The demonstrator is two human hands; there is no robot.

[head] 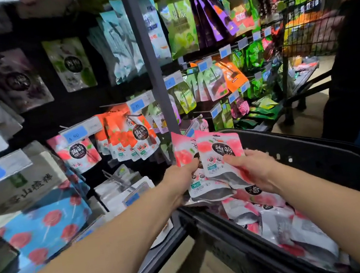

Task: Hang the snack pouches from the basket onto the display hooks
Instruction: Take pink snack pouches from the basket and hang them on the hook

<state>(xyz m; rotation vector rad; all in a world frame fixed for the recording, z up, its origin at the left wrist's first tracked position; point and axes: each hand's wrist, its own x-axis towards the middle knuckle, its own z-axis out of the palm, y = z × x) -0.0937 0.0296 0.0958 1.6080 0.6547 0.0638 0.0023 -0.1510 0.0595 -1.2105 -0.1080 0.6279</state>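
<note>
The left hand (180,176) and right hand (255,169) each pinch a pouch (221,151), top up; the hook (65,127) is up-left, nearer the left hand.

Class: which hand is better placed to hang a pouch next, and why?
Probably left: the left hand grips a pink pouch nearest the hanging pink pouches; the right hand holds another pouch over the basket.

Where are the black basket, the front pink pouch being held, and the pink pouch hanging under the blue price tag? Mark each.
black basket (331,159): head view, far inner wall.
front pink pouch (213,144): head view, upper front panel.
hanging pink pouch (83,156): head view, centre of its front.
</note>
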